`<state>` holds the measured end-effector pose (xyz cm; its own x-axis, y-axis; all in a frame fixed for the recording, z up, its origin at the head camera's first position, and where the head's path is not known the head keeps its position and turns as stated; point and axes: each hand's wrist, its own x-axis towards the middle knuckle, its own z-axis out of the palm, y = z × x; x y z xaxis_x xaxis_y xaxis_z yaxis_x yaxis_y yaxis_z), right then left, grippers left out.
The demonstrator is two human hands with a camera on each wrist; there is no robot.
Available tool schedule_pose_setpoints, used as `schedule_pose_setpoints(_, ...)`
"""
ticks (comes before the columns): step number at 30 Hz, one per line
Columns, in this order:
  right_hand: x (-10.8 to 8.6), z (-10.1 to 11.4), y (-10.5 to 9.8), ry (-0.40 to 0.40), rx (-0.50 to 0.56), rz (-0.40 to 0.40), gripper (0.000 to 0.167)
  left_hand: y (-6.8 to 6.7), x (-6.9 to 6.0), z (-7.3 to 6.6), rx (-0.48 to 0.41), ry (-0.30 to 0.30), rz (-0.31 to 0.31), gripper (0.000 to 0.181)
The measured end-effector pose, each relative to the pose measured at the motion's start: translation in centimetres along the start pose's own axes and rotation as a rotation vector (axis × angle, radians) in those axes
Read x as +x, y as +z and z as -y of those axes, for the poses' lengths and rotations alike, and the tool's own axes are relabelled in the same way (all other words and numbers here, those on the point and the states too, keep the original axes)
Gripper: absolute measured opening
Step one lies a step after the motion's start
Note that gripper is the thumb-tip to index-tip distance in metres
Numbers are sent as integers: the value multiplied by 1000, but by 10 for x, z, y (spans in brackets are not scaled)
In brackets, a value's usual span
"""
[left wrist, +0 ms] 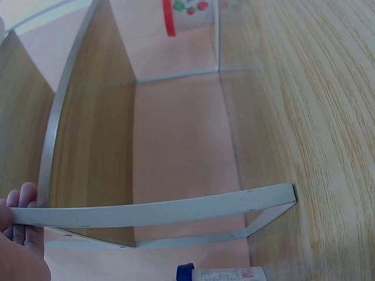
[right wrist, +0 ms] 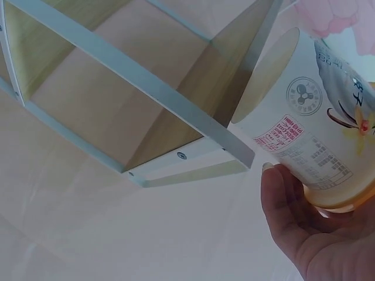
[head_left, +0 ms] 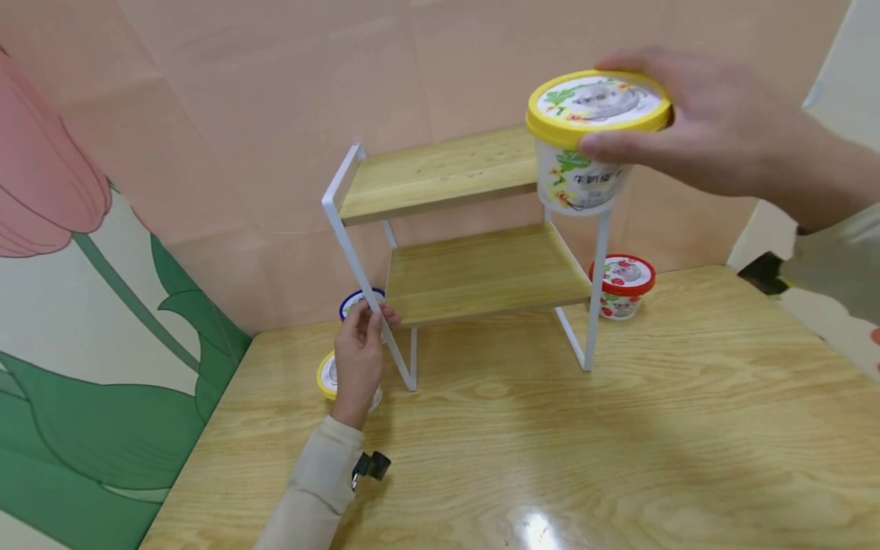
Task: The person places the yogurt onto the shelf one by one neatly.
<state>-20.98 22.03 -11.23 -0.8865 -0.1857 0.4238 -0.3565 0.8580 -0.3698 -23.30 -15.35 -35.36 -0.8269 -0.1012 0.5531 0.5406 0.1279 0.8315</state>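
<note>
In the head view my right hand [head_left: 729, 130] grips a yellow-lidded tub [head_left: 584, 176] by its lid, upright, in front of the right end of the rack's upper shelf [head_left: 447, 172]. The right wrist view shows the fingers of that hand [right wrist: 322, 240] around the lid of the tub [right wrist: 310, 117], beside the rack's frame [right wrist: 135, 70]. My left hand [head_left: 360, 359] holds the rack's left front leg [head_left: 354, 256] at the lower shelf [head_left: 488, 271]; in the left wrist view the fingers of that hand [left wrist: 23, 222] curl round the white bar [left wrist: 152, 213].
A red-lidded tub [head_left: 622, 286] stands by the rack's right side. To the left, a blue-lidded tub [head_left: 352, 302] and another yellow-lidded tub [head_left: 328, 374] are partly hidden behind my left hand. All three stand on the wooden table [head_left: 619, 443].
</note>
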Motion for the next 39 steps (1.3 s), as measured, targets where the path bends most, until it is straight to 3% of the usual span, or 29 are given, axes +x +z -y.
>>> schedule_pose_setpoints(12, 9, 7, 3, -20, 28, 70, 79, -1, 2, 2, 3, -3, -7, 22)
schedule_pose_setpoints(33, 18, 30, 11, -38, 104, 113, 79, -1, 2, 4, 1, -4, -7, 22)
schedule_pose_setpoints(39, 20, 30, 10, -36, 73, 124, 79, 0, 3, 4, 2, 6, -6, 23)
